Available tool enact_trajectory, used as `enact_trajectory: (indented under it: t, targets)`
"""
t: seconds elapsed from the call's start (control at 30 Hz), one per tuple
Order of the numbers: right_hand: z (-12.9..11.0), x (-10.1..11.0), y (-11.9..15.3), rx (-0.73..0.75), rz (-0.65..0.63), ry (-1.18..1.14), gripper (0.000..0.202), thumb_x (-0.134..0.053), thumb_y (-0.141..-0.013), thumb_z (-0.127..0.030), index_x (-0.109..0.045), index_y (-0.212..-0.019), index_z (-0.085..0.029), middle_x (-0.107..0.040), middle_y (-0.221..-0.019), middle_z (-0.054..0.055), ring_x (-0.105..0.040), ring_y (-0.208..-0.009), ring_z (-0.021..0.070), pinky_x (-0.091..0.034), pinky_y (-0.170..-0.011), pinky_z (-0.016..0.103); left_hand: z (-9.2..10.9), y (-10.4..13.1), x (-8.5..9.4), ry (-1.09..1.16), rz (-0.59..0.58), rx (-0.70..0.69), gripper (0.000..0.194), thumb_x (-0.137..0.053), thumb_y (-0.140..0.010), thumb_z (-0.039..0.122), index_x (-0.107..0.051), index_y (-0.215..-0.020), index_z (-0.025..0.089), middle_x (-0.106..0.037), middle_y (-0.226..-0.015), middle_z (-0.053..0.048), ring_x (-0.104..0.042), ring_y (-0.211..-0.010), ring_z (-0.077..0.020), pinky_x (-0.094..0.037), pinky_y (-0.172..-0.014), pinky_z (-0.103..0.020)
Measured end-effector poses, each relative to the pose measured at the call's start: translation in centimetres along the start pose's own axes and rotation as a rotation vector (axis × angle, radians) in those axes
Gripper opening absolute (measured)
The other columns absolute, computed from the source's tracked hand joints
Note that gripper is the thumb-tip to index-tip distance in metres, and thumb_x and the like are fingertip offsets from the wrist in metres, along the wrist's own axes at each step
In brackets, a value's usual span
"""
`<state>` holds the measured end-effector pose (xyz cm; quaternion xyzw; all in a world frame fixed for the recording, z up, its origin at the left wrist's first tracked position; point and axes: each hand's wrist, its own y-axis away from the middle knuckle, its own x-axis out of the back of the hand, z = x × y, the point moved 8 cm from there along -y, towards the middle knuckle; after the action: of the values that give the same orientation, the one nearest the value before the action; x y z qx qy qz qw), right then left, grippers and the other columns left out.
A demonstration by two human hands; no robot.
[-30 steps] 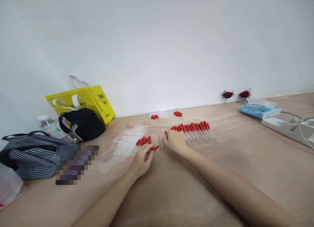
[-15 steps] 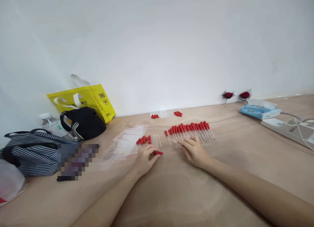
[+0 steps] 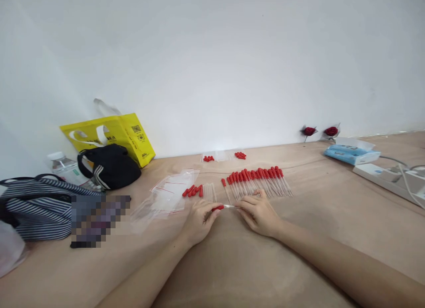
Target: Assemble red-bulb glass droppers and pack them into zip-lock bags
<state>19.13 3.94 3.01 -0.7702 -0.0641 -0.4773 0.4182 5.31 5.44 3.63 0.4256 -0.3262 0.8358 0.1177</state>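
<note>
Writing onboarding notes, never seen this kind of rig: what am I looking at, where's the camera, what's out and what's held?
There's no robot: these are one person's bare hands. Every picture comes from a camera on their head, looking forward and down. The left hand pinches a red cap; the right hand holds a clear tube against it. Beyond lie a row of red-capped tubes, loose red caps, bare tubes and clear bags. A yellow bag stands left; a power strip lies right.
</note>
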Motion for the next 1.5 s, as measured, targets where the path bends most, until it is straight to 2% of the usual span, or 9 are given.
enact_trajectory:
  t: [0.37, 0.73, 1.13, 1.5]
  targets:
    - [-1.1, -0.2, 0.1, 0.090, -0.009, -0.008, 0.022, -0.039, -0.084, -0.018, -0.059, -0.094, -0.019, -0.061, -0.072, 0.001, -0.050, -0.067, 0.0119, -0.022, -0.074, 0.031, -0.1, 0.0, -0.1, 0.020, 0.032, 0.085, 0.018, -0.046, -0.082, 0.028, -0.062, -0.082, 0.019, -0.065, -0.075, -0.001, -0.056, -0.072, -0.0167, -0.042, -0.068, -0.029]
    - [-1.0, 0.1, 0.4, 0.144, -0.011, 0.055, 0.028, -0.040, -0.079, -0.009, -0.063, -0.088, -0.022, -0.060, -0.068, 0.000, -0.051, -0.062, 0.0104, -0.021, -0.073, 0.032, 1.2, 0.1, -1.2, -0.034, -0.100, -0.036, 0.019, -0.045, -0.083, 0.025, -0.062, -0.076, 0.020, -0.065, -0.072, -0.002, -0.056, -0.071, -0.0172, -0.036, -0.071, -0.032]
    - [-1.2, -0.2, 0.7, 0.044, -0.023, -0.116, 0.023, -0.038, -0.082, -0.013, -0.060, -0.085, -0.019, -0.060, -0.072, 0.002, -0.048, -0.065, 0.0123, -0.022, -0.074, 0.032, 2.3, 0.1, -1.6, -0.032, -0.118, -0.138, 0.019, -0.043, -0.084, 0.023, -0.059, -0.074, 0.018, -0.064, -0.070, -0.002, -0.055, -0.069, -0.0161, -0.034, -0.071, -0.032]
    - [-1.4, -0.7, 0.3, 0.018, -0.101, -0.123, 0.021, -0.039, -0.083, -0.015, -0.060, -0.081, -0.020, -0.062, -0.075, 0.000, -0.048, -0.065, 0.0113, -0.021, -0.074, 0.032, 2.3, 0.3, -1.7, -0.066, -0.132, -0.153, 0.018, -0.045, -0.084, 0.022, -0.060, -0.075, 0.019, -0.064, -0.074, -0.002, -0.056, -0.073, -0.0167, -0.033, -0.074, -0.033]
